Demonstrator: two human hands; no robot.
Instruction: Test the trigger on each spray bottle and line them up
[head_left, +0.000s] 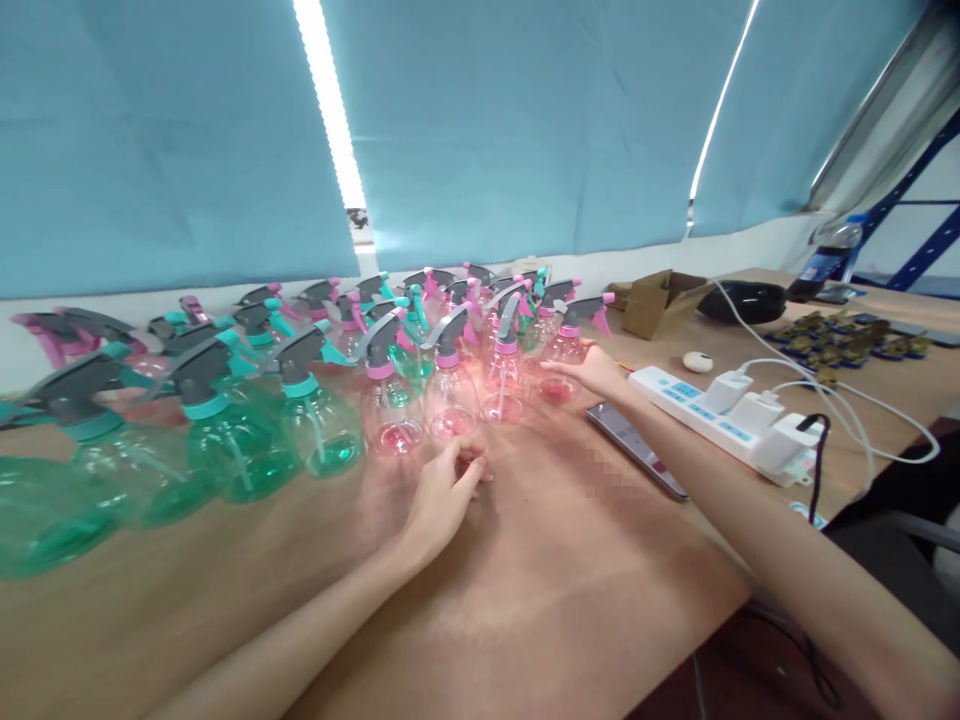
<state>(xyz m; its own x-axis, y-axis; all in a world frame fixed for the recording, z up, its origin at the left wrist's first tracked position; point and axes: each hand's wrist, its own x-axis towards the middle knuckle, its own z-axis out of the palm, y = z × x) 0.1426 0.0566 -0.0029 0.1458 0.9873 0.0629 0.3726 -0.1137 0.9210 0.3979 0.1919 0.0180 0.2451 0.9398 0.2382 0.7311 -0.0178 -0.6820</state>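
Several clear spray bottles with grey triggers stand bunched at the back of a wooden table. Green ones are on the left, pink ones in the middle and right. My left hand rests on the table in front of the pink bottles, fingers curled loosely, touching the base of the nearest pink bottle. My right hand reaches out with fingers stretched, its fingertips against a pink bottle at the right end of the group.
A phone lies face up by my right forearm. A white power strip with chargers and cables sits to the right. Behind it are a cardboard box, a black object, a drinks bottle and dark small items. Blue blinds hang behind.
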